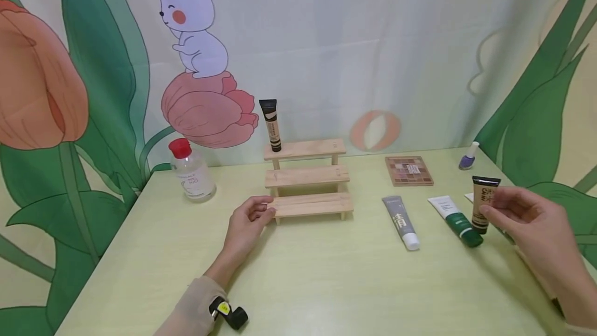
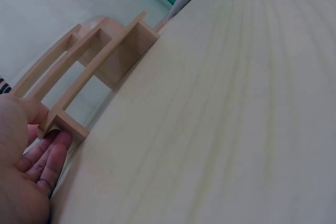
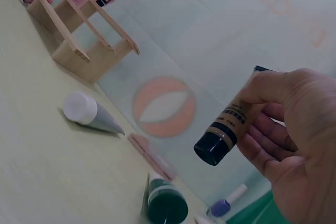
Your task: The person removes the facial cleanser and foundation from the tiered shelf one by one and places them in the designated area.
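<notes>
A three-step wooden display stand [image 1: 308, 204] is at the middle of the table. My left hand [image 1: 249, 222] pinches the left end of its lowest step, thumb above and fingers curled beneath in the left wrist view. On the top step, at the left, stands a slim beige tube with a black cap [image 1: 271, 126]. Over at the right, my right hand [image 1: 536, 222] holds a beige cosmetic tube [image 1: 480, 206] between thumb and fingers, raised above the table. Its black cap [image 3: 212, 148] points down in the right wrist view. The fingers cover part of the label.
Right of the stand lie a grey tube [image 1: 400, 219], a green-and-white tube [image 1: 454, 219] and an eyeshadow palette [image 1: 409, 171]. A purple nail polish bottle [image 1: 468, 158] stands at the back right. A clear bottle with a red cap [image 1: 192, 175] is at the left.
</notes>
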Demonstrator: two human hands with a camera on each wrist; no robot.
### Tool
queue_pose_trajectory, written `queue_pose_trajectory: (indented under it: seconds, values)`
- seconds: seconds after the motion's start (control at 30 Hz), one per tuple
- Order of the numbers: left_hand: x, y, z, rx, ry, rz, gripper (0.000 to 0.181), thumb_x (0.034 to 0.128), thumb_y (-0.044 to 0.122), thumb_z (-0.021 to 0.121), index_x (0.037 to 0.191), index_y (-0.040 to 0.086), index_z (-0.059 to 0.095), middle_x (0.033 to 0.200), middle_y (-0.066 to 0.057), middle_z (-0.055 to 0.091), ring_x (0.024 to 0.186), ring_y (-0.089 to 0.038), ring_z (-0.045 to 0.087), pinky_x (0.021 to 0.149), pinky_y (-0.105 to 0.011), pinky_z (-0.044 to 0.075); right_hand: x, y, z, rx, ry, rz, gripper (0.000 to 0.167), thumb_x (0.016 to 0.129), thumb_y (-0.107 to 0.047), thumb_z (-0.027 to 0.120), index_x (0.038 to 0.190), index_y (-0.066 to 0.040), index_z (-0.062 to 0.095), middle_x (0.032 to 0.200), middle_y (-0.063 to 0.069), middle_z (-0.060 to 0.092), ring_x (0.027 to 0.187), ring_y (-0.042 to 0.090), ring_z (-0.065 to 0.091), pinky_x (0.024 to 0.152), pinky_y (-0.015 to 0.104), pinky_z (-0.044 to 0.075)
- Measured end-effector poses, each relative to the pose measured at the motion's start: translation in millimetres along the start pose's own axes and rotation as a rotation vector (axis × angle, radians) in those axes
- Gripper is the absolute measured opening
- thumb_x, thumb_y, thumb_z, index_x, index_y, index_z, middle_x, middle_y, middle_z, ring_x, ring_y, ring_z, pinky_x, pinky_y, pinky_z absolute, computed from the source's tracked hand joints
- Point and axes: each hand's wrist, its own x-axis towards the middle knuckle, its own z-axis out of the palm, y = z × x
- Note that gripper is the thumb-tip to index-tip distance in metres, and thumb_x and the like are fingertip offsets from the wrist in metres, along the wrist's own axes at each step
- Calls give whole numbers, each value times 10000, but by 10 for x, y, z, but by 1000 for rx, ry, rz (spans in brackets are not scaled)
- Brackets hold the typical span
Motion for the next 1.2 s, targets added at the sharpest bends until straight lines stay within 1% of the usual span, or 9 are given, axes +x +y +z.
queue_pose_trajectory:
  seconds: [0.17,0.33,0.43,0.5,0.67,0.8,0.93,1.03,1.2]
  values:
    - [9,1,-15,-3,-7,5,280,1058,165,794,1331,108,772,1165,-133,741,1025,-190,703,824,-184,534,-115,168,-58,-46,-6,18,293,986,-74,864,1251,-91,741,1038,-188,724,899,-46,690,770,87,557]
    - [4,1,-27,15,-12,-16,284,1064,195,790,1342,142,768,1181,-101,739,1041,-188,690,842,-201,527,-225,270,-120,-170,-78,84,289,1011,-240,866,1228,-99,739,1014,-253,725,883,-71,695,710,136,556]
    - [-2,-5,-27,20,-13,-29,275,1064,189,789,1336,157,771,1175,-86,732,1040,-183,680,851,-202,524,-279,320,-160,-237,-143,137,387,1019,-325,855,1261,-53,726,1038,-205,758,897,-64,700,711,167,568]
    - [-5,-9,-22,16,-12,-32,275,1061,184,792,1334,153,772,1169,-84,729,1034,-180,677,844,-202,526,-307,352,-186,-258,-192,182,445,1023,-350,847,1286,-15,718,1079,-115,777,906,-41,701,722,186,584]
    - [-13,13,-4,10,-8,-23,283,1058,177,794,1336,127,772,1168,-102,731,1023,-173,678,827,-188,526,-355,414,-236,-289,-298,290,521,1022,-335,849,1339,45,686,1169,61,787,910,30,710,755,226,607]
    - [-23,44,4,7,-5,-17,285,1062,189,792,1338,122,772,1176,-115,732,1028,-175,675,832,-182,518,-366,439,-252,-300,-378,341,544,1014,-300,858,1367,68,668,1209,95,782,931,78,715,780,244,603]
    - [-24,42,2,3,-6,-20,287,1062,197,793,1340,128,773,1180,-111,730,1030,-173,674,838,-180,516,-392,458,-241,-254,-455,401,552,1002,-263,870,1381,78,659,1214,77,774,972,152,732,816,261,615]
    - [-16,34,0,2,-7,-19,289,1061,196,794,1341,127,772,1192,-114,732,1033,-177,681,842,-175,516,-406,487,-224,-239,-483,421,530,1000,-251,870,1368,78,675,1247,83,735,994,193,728,827,273,627]
    - [-12,27,6,7,-1,-15,309,1055,185,800,1350,100,765,1216,-123,732,1028,-173,680,835,-170,509,-417,554,-212,-282,-497,382,525,981,-266,889,1340,76,714,1277,150,656,982,175,729,812,256,627]
